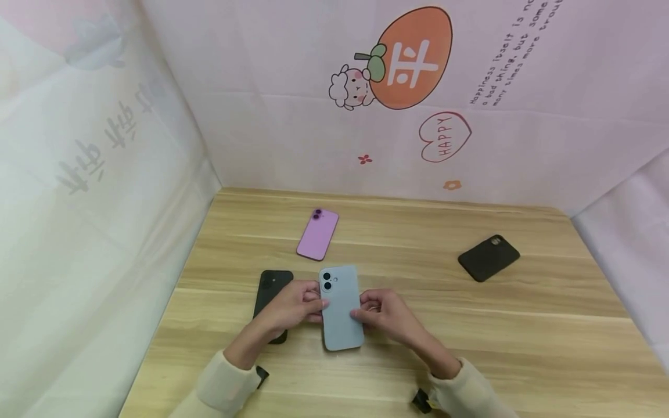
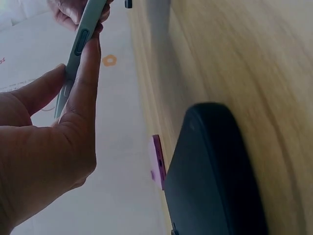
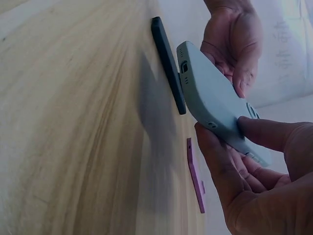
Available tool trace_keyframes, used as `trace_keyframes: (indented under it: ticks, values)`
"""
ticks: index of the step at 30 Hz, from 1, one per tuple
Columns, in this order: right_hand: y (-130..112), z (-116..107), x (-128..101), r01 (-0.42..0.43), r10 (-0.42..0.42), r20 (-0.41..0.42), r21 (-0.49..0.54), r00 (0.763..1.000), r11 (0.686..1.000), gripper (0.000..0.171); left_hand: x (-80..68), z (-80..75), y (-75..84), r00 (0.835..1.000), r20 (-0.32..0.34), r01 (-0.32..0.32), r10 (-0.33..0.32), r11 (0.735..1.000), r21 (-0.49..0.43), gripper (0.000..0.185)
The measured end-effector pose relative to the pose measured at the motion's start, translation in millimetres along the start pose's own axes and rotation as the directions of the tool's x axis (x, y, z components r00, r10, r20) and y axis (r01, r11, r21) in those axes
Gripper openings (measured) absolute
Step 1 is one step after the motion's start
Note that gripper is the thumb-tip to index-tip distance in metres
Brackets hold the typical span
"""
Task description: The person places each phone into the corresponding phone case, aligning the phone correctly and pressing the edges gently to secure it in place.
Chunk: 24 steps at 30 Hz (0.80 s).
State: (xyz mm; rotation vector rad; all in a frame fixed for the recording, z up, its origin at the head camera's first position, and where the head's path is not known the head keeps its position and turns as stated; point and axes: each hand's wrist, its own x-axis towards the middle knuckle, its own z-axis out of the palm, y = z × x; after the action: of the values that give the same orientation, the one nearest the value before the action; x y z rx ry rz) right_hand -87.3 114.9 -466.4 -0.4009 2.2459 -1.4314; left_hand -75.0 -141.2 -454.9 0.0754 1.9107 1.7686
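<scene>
Pale blue phone, camera side up, raised just above the wooden table, pinched at its long edges by left hand and right hand; black phone beneath left hand, purple phone behind, black case well apart.

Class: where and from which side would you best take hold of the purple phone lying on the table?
Grip the purple phone by its two long edges, coming from above: it lies flat, camera side up, apart from the other phones, so both thin edges are probably free to pinch.
</scene>
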Motion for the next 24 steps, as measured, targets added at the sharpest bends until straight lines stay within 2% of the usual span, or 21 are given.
trace_keyframes:
  ticks: [6, 13, 24]
  values:
    - [3.4, 6.9, 5.4, -0.004, 0.003, -0.018, -0.072, 1.000, 0.997, 0.012, 4.0, -5.3, -3.8, 1.000, 0.007, 0.021, -0.022, 0.999, 0.045, 0.010]
    - [5.5, 14.1, 9.0, -0.004, 0.002, -0.035, -0.076, 0.999, 0.997, 0.038, 9.0, -5.7, -8.9, 0.998, -0.020, 0.058, -0.056, 0.991, 0.124, 0.016]
    - [4.0, 20.8, 14.5, -0.025, -0.002, -0.113, -0.236, 0.994, 0.971, 0.031, 11.1, -1.7, -11.5, 0.995, -0.067, 0.083, -0.075, 0.988, 0.127, 0.029]
